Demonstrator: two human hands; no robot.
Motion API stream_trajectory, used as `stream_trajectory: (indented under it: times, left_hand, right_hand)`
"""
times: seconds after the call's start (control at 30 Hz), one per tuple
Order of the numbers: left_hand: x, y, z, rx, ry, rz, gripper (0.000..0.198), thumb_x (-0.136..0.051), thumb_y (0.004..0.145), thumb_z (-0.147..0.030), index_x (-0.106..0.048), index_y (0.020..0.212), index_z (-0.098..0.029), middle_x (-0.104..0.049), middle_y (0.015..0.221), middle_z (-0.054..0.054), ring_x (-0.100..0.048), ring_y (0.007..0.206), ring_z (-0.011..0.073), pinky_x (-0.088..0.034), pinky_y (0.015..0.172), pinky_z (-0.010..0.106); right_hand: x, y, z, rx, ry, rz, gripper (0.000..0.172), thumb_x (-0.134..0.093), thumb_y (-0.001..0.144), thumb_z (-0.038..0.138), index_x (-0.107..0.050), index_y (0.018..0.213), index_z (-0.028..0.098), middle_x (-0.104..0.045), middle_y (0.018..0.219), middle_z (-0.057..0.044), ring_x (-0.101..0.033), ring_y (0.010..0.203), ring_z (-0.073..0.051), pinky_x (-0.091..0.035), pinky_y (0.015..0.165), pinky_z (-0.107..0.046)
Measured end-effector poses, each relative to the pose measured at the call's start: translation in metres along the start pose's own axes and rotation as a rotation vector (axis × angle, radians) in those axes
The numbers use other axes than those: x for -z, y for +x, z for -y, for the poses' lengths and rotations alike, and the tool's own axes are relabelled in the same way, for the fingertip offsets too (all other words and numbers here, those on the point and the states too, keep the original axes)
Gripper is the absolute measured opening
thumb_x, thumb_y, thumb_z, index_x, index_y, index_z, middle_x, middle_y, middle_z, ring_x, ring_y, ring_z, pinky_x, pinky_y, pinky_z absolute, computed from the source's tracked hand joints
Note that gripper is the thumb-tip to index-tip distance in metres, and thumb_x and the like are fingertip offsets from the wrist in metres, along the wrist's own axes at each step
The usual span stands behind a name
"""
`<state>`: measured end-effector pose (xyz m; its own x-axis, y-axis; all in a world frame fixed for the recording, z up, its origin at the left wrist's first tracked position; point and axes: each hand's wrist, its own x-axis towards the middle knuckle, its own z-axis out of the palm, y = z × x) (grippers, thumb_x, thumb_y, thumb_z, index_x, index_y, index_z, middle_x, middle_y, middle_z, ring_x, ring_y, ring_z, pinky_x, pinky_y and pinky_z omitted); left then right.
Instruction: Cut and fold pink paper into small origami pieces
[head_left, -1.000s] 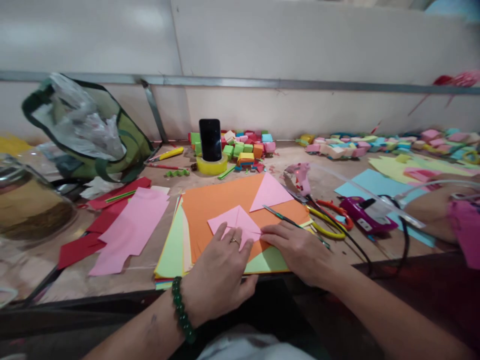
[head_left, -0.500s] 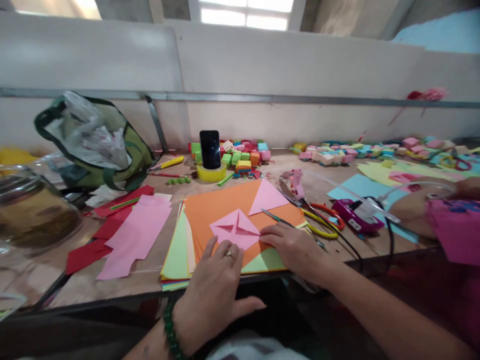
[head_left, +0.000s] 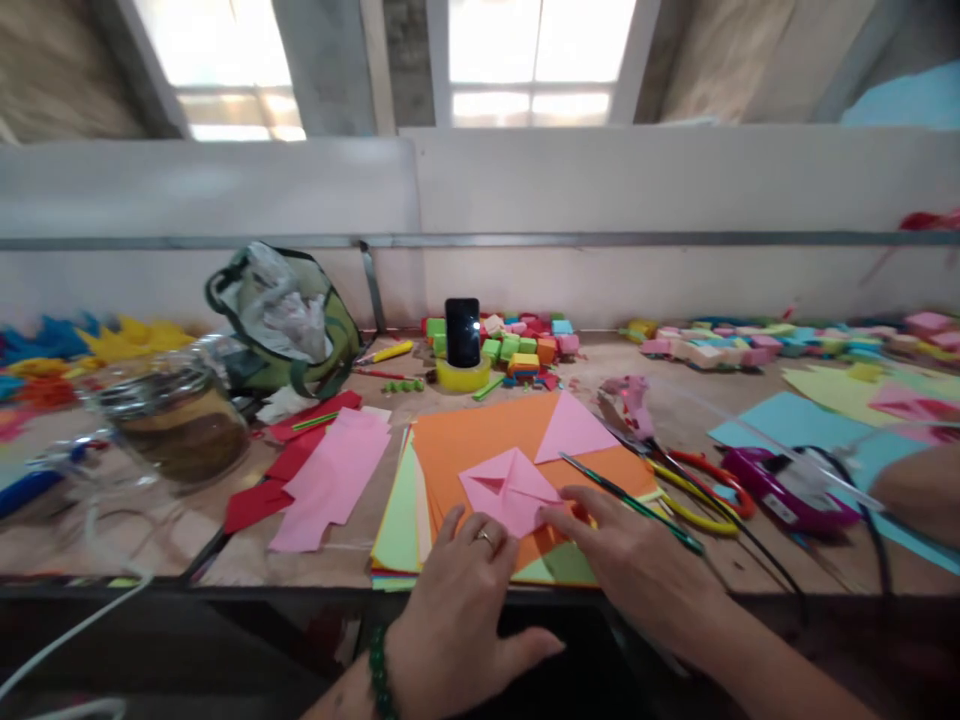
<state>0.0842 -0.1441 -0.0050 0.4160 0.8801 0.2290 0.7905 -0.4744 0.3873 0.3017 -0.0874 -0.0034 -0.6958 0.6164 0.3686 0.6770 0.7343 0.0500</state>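
A pink square of paper (head_left: 511, 488), its corners folded to the middle, lies on a stack of coloured sheets topped by orange (head_left: 450, 430). My left hand (head_left: 461, 610) rests on its near left edge, fingers laid out and thumb stretched away. At the right corner of the folded paper, my right hand (head_left: 637, 560) has thumb and fingertip closed around the edge. The upper left flap stands slightly raised. Beyond it lies a pink paper triangle (head_left: 574, 428). A dark green pen (head_left: 634, 500) lies beside my right hand, partly over the orange sheet.
Scissors (head_left: 694, 490) and a purple glue gun (head_left: 787, 490) lie right, near another person's arm (head_left: 919, 500). Pink cut paper (head_left: 337, 480), a glass jar (head_left: 176, 425) and a green bag (head_left: 330, 300) stand left. A phone (head_left: 463, 332) leans behind yellow tape (head_left: 463, 375).
The view has tilted up and shifted left. My right fingers have moved from lying flat to the paper's right corner, and its right flap sits flatter. The left hand stays on the paper.
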Motion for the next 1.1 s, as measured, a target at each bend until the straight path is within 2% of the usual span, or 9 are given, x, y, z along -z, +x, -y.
stream_trajectory:
  times: [0.1, 0.23, 0.37, 0.5, 0.7, 1.1]
  left_hand:
    - [-0.001, -0.001, 0.004, 0.001, -0.001, -0.016, 0.060, -0.062, 0.072, -0.064, -0.061, 0.112, -0.020, -0.061, 0.108, 0.008, -0.051, 0.108, 0.0267, -0.030, 0.106, 0.048]
    - [0.000, -0.007, 0.008, -0.013, -0.006, -0.041, 0.051, -0.061, 0.077, -0.059, -0.062, 0.112, -0.021, -0.064, 0.112, 0.006, -0.052, 0.110, 0.0253, -0.027, 0.109, 0.050]
    - [0.000, -0.009, 0.011, -0.008, 0.012, -0.067, 0.043, -0.059, 0.083, -0.050, -0.064, 0.113, -0.020, -0.065, 0.116, 0.010, -0.056, 0.110, 0.0274, -0.029, 0.107, 0.055]
    - [-0.002, -0.009, 0.013, -0.037, -0.009, -0.102, 0.037, -0.056, 0.087, -0.046, -0.066, 0.109, -0.019, -0.067, 0.115, 0.010, -0.059, 0.109, 0.0269, -0.034, 0.106, 0.057]
    - [-0.005, -0.010, 0.014, -0.035, -0.012, -0.185, 0.033, -0.056, 0.087, -0.043, -0.069, 0.101, -0.016, -0.069, 0.112, 0.011, -0.062, 0.106, 0.0262, -0.043, 0.101, 0.052]
    - [-0.012, -0.012, 0.016, -0.064, 0.028, -0.256, 0.027, -0.051, 0.091, -0.035, -0.070, 0.098, -0.017, -0.070, 0.110, 0.010, -0.065, 0.103, 0.0244, -0.049, 0.096, 0.048]
  right_hand:
    - [-0.004, 0.001, -0.001, 0.021, -0.066, -0.013, 0.051, -0.046, 0.069, -0.005, -0.066, 0.106, 0.025, -0.066, 0.106, -0.012, -0.066, 0.087, -0.025, -0.058, 0.062, -0.033]
    - [-0.007, 0.001, -0.004, -0.017, -0.030, 0.047, 0.046, -0.050, 0.074, -0.003, -0.067, 0.106, 0.025, -0.065, 0.108, -0.011, -0.064, 0.092, -0.024, -0.058, 0.071, -0.034]
    - [-0.006, -0.001, -0.003, -0.065, 0.027, 0.095, 0.042, -0.049, 0.078, -0.001, -0.067, 0.107, 0.024, -0.065, 0.106, -0.009, -0.061, 0.095, -0.021, -0.055, 0.078, -0.033]
    - [-0.008, -0.006, -0.003, -0.100, 0.054, 0.045, 0.039, -0.048, 0.079, -0.001, -0.067, 0.106, 0.020, -0.067, 0.105, -0.009, -0.062, 0.094, -0.020, -0.055, 0.079, -0.032]
    - [-0.010, -0.008, -0.005, -0.108, 0.118, -0.014, 0.041, -0.045, 0.078, -0.002, -0.068, 0.104, 0.019, -0.068, 0.107, -0.010, -0.064, 0.097, -0.020, -0.056, 0.081, -0.034]
    - [-0.018, -0.014, -0.007, -0.127, 0.156, -0.076, 0.042, -0.041, 0.076, -0.006, -0.067, 0.101, 0.015, -0.068, 0.108, -0.011, -0.065, 0.098, -0.020, -0.056, 0.084, -0.035]
